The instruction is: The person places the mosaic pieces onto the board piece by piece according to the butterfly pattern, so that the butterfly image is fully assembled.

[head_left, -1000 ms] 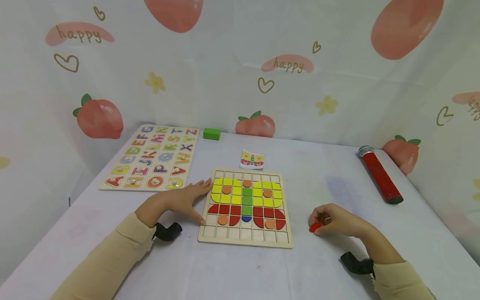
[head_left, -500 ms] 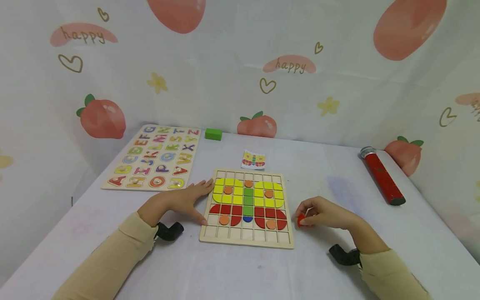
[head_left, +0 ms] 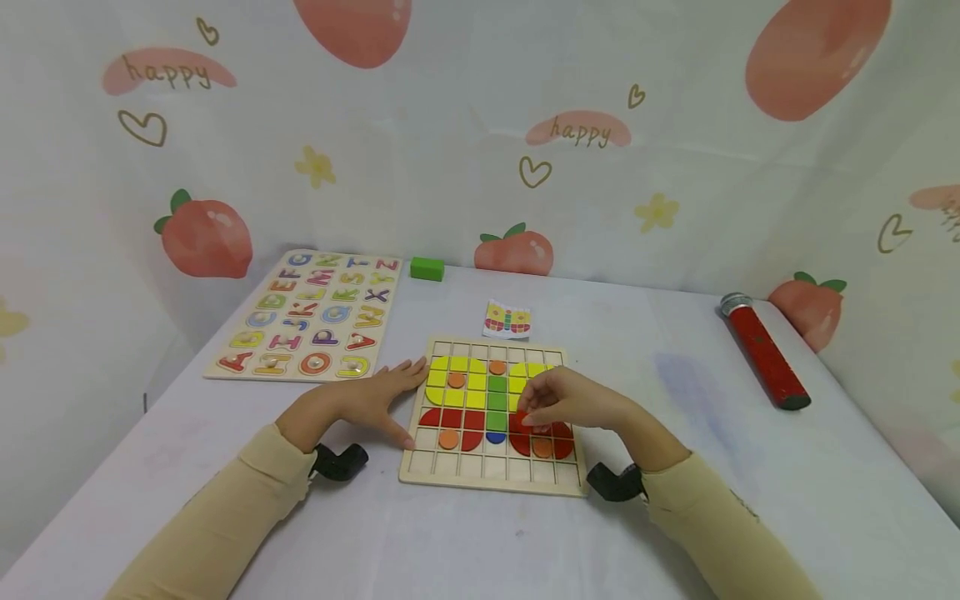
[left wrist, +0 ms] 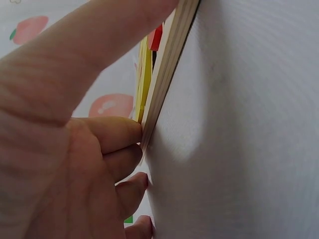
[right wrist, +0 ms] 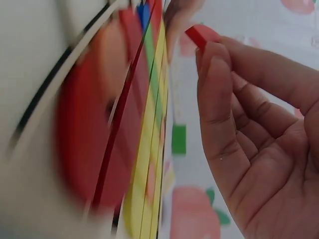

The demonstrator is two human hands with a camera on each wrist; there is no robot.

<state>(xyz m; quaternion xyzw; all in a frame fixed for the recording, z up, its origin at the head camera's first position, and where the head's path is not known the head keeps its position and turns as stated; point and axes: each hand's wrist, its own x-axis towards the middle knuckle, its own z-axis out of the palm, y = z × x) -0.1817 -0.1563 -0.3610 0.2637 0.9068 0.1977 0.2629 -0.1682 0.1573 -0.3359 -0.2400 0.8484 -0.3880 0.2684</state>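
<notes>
A wooden grid board (head_left: pixel 491 472) lies on the table, with yellow, red, green, orange and blue pieces forming a butterfly. My left hand (head_left: pixel 375 403) rests at its left edge, fingers spread, with thumb and fingertips against the wooden side. Over the right half of the board, my right hand (head_left: pixel 573 398) pinches a small red puzzle piece (right wrist: pixel 203 36) between thumb and fingers. The right wrist view shows that piece raised above the board, with one curved side. This hand hides part of the right yellow and red wings.
Behind the board lies a small butterfly picture card (head_left: pixel 507 320). A wooden alphabet board (head_left: pixel 300 317) is at the back left, beside a green block (head_left: pixel 427 268). A red toy microphone (head_left: pixel 765 354) lies at the right.
My right hand has carried the red piece leftward from the table at the right to over the board. The left hand has stayed at the board's edge.
</notes>
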